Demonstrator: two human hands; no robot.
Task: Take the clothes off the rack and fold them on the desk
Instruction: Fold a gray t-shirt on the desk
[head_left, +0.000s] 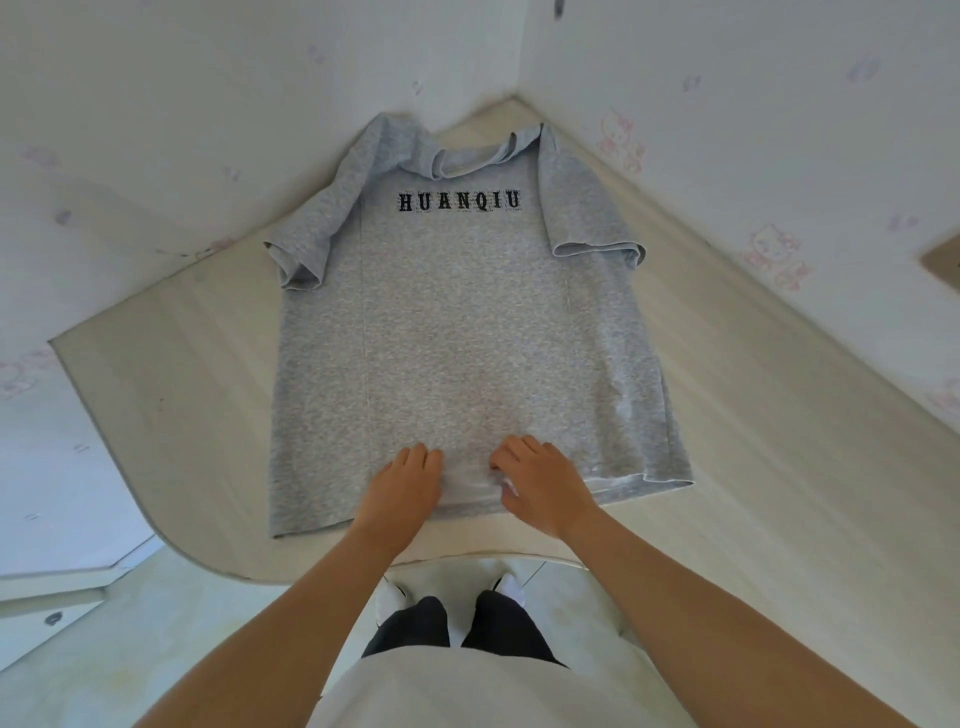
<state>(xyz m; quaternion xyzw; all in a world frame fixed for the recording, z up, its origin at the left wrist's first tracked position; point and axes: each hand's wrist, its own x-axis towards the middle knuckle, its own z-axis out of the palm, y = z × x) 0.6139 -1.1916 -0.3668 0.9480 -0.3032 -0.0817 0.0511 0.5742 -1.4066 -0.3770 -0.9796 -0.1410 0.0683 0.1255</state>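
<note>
Dark trousers (415, 623) and white footwear (511, 587) stand on the floor (156, 649) below the pale wooden surface (171, 415). Just past its near edge, the left hand (405, 483) and right hand (540, 483) sit close together at the hem of a grey T-shirt (467, 322). The left has bent fingers on the cloth, and I cannot tell whether it grips. The right pinches bunched hem fabric. Front up, the shirt lies flat, its "HUANQIU" lettering (460, 201) and collar (467, 153) toward the corner of the papered walls (727, 104).

Left hand (408, 483) and right hand (543, 480) outstretched, fingers (415, 451) curled.
</note>
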